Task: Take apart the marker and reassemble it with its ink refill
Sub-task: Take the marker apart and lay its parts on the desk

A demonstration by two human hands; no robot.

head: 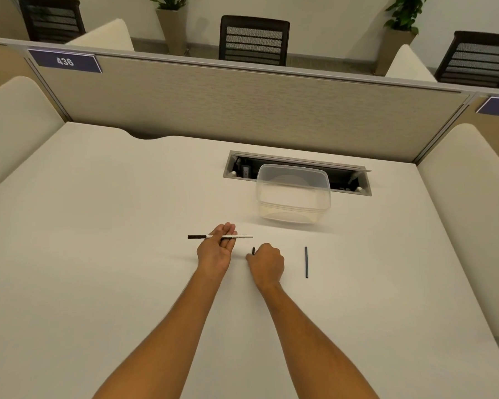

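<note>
1. Surroundings: clear rectangular plastic container (293, 194) sits on your white desk (98, 226), far side of both hands, partly over the grey recessed cable tray (297, 174). Beige fabric partition (242, 110) closes off the desk's back edge w/ a purple "436" number plate (65, 61) at its top left.
2. Nothing lies betw. your hands & the parts; container is well clear.
3. Left hand (215, 249): palm up, fingers curled loosely round the slim white marker barrel w/ black cap (220, 237). Barrel lies crosswise, cap end sticking out to the left.
4. Right hand (267, 264): clenched knuckles-up, pinching a small black end plug (253, 250) at the fingertips, just right of the barrel's open end.
5. Thin dark ink refill rod (306, 262) lies on the desk, right of your right hand, near but not touching.
</note>
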